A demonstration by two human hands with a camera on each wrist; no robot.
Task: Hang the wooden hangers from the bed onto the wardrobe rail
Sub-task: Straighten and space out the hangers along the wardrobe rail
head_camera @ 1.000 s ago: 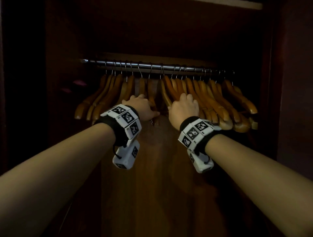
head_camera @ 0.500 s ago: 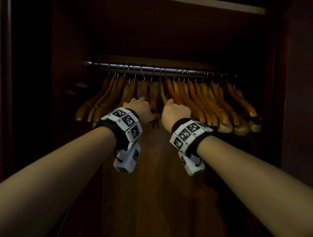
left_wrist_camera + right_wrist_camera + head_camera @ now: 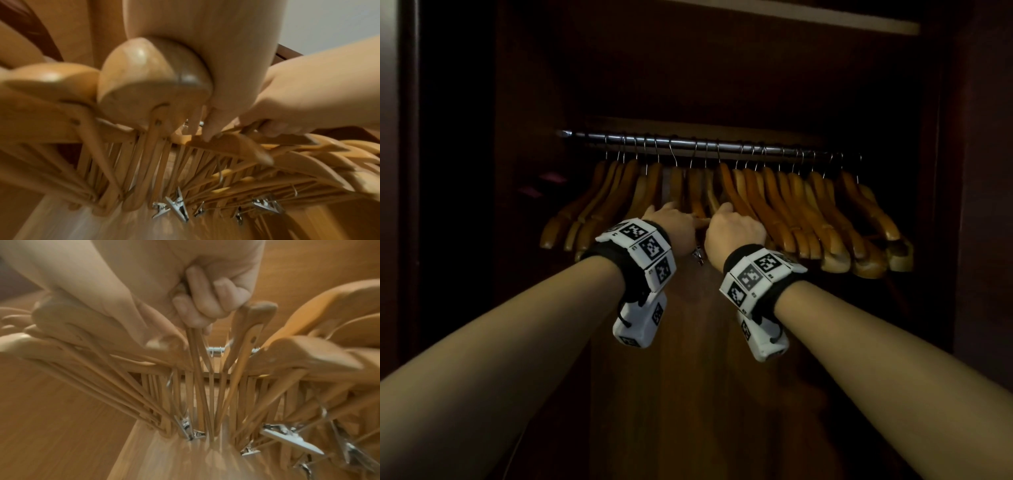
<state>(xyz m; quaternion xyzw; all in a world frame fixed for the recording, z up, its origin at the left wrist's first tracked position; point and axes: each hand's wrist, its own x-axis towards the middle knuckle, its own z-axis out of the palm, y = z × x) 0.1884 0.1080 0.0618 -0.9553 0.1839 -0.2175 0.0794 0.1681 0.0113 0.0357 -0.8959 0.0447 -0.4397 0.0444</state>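
We see a dark wardrobe with a shiny metal rail across it. A long row of wooden hangers hangs on the rail by thin wire hooks, close together. Both arms reach in to the middle of the row. The left hand rests on a hanger there, with a straight finger pressing on the wood. The right hand is just beside it. Its fingers are curled tight around thin wooden bars of the middle hangers. Small silver clips hang under some hangers. Both wrists wear white bands with black square marks.
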